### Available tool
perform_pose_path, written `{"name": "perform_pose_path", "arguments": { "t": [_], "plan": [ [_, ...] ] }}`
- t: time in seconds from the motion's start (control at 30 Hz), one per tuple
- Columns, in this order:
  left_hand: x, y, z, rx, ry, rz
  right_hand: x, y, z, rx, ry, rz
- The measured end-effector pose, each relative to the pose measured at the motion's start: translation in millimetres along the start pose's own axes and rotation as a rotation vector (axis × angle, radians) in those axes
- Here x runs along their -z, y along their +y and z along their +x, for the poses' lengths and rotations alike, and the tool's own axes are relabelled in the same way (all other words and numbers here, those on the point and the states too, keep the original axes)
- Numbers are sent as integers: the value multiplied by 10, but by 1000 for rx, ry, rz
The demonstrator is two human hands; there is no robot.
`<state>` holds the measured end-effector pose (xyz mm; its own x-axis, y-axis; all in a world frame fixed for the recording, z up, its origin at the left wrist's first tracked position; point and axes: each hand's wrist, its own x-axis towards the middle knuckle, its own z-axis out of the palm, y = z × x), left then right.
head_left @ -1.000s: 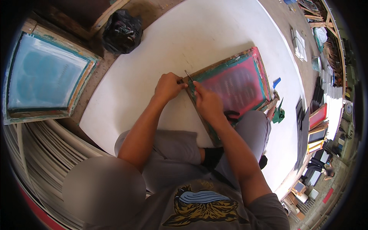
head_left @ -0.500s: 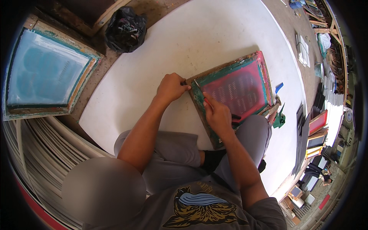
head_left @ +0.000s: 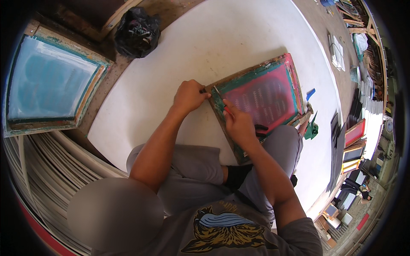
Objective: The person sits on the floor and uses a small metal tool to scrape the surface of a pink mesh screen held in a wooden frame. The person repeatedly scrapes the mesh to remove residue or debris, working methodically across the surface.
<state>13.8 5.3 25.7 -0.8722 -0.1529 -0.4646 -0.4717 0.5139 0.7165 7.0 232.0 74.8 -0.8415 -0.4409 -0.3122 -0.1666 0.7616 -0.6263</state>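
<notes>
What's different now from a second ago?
The right hand has drawn back and slightly to the right, bringing its red-handled tool along. The left hand stays by a corner of the framed pink screen, which lies much as before.

Open: white board [head_left: 230, 30] beyond frame [head_left: 267, 100] | blocked nearside: right knee [head_left: 282, 141]

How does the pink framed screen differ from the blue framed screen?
The pink screen is beneath the right hand; the blue screen is away at far left, untouched. The pink screen has a dark grey middle; the blue screen is pale, whitish near its top. Both are framed, with paint-stained edges.
</notes>
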Motion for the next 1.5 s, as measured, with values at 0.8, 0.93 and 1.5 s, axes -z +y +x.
{"name": "perform_pose_path", "arguments": {
  "t": [0.8,0.93,1.5],
  "plan": [
    [2,-57,29,1,9,-33,212,164,115,-634,-319,1056],
    [26,-43,45,25,-34,-55,240,73,70,-724,-327,1262],
    [-65,39,11,34,21,-96,152,26,-5,17,69,22]
  ]
}}
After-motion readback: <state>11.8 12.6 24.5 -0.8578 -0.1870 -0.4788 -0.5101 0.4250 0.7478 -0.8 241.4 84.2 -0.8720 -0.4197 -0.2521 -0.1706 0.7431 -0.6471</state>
